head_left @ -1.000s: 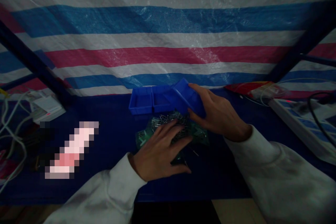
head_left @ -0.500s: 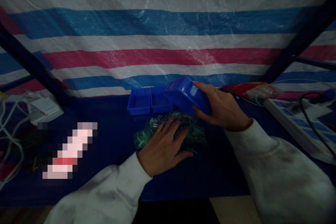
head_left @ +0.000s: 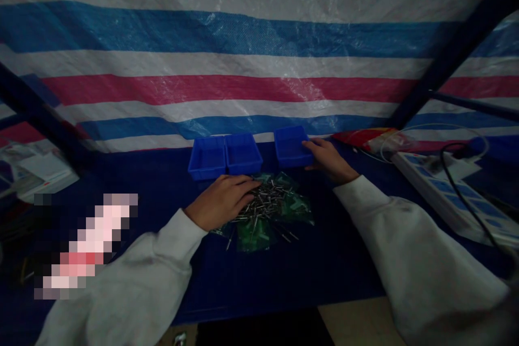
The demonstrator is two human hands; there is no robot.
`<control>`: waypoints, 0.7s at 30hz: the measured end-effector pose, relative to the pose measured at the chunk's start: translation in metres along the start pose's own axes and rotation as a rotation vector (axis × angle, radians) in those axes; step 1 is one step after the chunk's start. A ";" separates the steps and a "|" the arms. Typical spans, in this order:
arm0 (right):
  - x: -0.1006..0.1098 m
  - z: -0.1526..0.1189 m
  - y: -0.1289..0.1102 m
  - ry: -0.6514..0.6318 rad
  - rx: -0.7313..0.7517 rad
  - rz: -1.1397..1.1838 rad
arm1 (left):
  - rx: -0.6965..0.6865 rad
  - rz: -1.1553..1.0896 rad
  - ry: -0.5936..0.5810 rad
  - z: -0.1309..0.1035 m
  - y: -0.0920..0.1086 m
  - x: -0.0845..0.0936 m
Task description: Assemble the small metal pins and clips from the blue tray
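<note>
My right hand grips the right edge of a blue bin, which is upright at the back of the dark blue table. Spread over the left side of a pile of small metal pieces is my left hand, its fingers apart. Green-tinted clear bags lie under and around the pile. Two more blue bins, a left one and a middle one, stand side by side behind my left hand. A gap separates them from the held bin.
A power strip with cables lies at the right, near a red and clear plastic bag. White boxes and cables are at the left, beside a blurred-out patch. A striped sheet hangs behind.
The right bin has gone from tipped over the pile to upright at the back, with my right hand still on it. My left hand has moved left, uncovering more of the pile.
</note>
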State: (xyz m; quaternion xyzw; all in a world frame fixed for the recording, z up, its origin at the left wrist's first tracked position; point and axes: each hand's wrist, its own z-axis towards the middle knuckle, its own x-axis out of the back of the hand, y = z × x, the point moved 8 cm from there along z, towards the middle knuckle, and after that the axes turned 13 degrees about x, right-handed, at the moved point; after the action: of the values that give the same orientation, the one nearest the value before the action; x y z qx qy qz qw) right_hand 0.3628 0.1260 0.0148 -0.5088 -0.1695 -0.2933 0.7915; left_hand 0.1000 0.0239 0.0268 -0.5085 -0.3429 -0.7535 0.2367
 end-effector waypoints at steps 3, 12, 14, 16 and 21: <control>-0.010 -0.001 0.013 -0.060 -0.093 0.063 | 0.009 -0.021 0.023 0.000 -0.002 0.002; -0.025 -0.002 -0.024 -0.120 0.126 -0.275 | 0.085 0.044 0.085 -0.001 -0.017 0.011; -0.027 -0.003 -0.029 -0.134 0.153 -0.281 | 0.103 0.056 0.107 -0.001 -0.020 0.019; -0.030 -0.004 -0.033 -0.168 0.191 -0.262 | 0.132 0.045 0.097 -0.001 -0.025 0.030; -0.030 -0.008 -0.039 -0.220 0.314 -0.167 | 0.237 -0.168 -0.200 -0.016 -0.034 0.039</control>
State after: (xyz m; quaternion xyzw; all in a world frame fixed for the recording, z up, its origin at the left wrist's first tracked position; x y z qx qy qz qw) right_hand 0.3150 0.1153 0.0218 -0.3924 -0.3402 -0.2702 0.8107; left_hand 0.0521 0.0338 0.0501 -0.5190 -0.4927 -0.6705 0.1957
